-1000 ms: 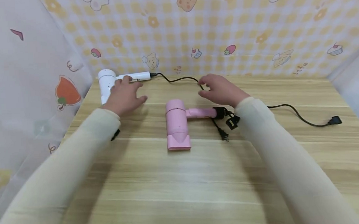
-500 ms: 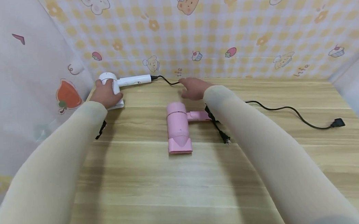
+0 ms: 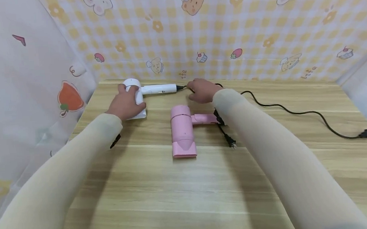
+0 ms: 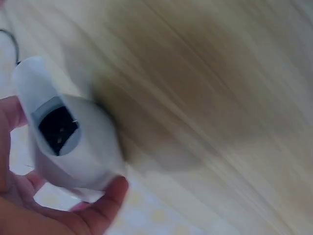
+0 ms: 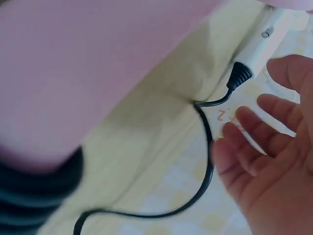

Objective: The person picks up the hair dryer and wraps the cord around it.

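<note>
My left hand (image 3: 123, 105) grips the barrel of a white hair dryer (image 3: 159, 89) at the back left, and its handle points right. In the left wrist view, fingers and thumb wrap the white hair dryer (image 4: 95, 142) around its flat nozzle. My right hand (image 3: 202, 91) hovers by the black cord, just beyond the handle's end. The right wrist view shows its fingers loosely bent and holding nothing, close to the cord (image 5: 209, 132). A pink hair dryer (image 3: 182, 128) lies in the middle, its nozzle towards me; my right sleeve covers part of its handle end.
The white dryer's cord (image 3: 297, 112) winds right across the wooden table (image 3: 188, 191) to a black plug (image 3: 366, 133). The pink dryer's plug (image 3: 230, 142) lies beside its handle. A patterned cloth (image 3: 216, 32) rises behind the table, with another at the left.
My left hand came down onto the white dryer, took hold of it and brought it right and slightly nearer. The right hand moved left towards the handle's end. The cord's plug shifted right.
</note>
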Available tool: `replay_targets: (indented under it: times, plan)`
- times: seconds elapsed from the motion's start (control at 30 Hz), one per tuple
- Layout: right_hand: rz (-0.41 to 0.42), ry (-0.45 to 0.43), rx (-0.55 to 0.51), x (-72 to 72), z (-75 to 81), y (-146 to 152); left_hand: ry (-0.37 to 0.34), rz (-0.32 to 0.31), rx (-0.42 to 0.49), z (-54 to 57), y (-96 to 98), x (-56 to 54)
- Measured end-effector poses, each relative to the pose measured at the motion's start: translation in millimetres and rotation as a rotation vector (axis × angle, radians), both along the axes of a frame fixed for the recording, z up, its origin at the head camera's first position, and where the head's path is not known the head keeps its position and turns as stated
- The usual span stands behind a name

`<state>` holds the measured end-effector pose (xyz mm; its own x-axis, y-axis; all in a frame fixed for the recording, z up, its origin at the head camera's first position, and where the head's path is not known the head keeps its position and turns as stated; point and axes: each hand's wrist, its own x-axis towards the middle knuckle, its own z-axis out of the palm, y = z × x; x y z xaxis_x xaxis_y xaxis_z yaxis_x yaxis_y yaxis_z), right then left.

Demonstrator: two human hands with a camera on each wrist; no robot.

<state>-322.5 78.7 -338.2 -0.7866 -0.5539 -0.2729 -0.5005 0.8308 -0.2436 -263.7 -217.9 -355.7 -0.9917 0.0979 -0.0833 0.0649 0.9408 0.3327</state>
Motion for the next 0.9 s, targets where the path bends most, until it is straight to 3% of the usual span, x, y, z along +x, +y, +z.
replay_targets:
  times: [0.1,0.2,0.33,0.47,0.57,0.77,0.9]
  plan:
    - [-0.038,-0.061,0.004,-0.6,-0.4,8.2,-0.013,0.013,-0.01,8.0,9.7,8.0]
    - [-0.075,-0.104,0.026,1.1,-0.3,14.0,-0.047,0.039,-0.037,15.9,16.9,6.7]
    - [-0.079,-0.078,0.036,1.4,-3.8,15.5,-0.11,0.041,-0.046,18.9,20.4,-12.6]
    - [-0.111,-0.018,0.045,-2.7,-11.9,12.7,-0.195,0.054,-0.033,13.3,20.2,-33.9]
    - [-0.155,0.021,0.081,-5.9,-16.9,9.0,-0.221,0.077,-0.061,9.6,23.5,-42.0]
    - [-0.199,0.013,0.098,-13.7,-29.9,-1.2,-0.206,0.098,-0.148,13.3,37.4,-39.3]
    - [-0.24,-0.065,0.01,-17.6,-36.1,-0.7,-0.179,0.095,-0.109,15.0,39.7,-36.6]
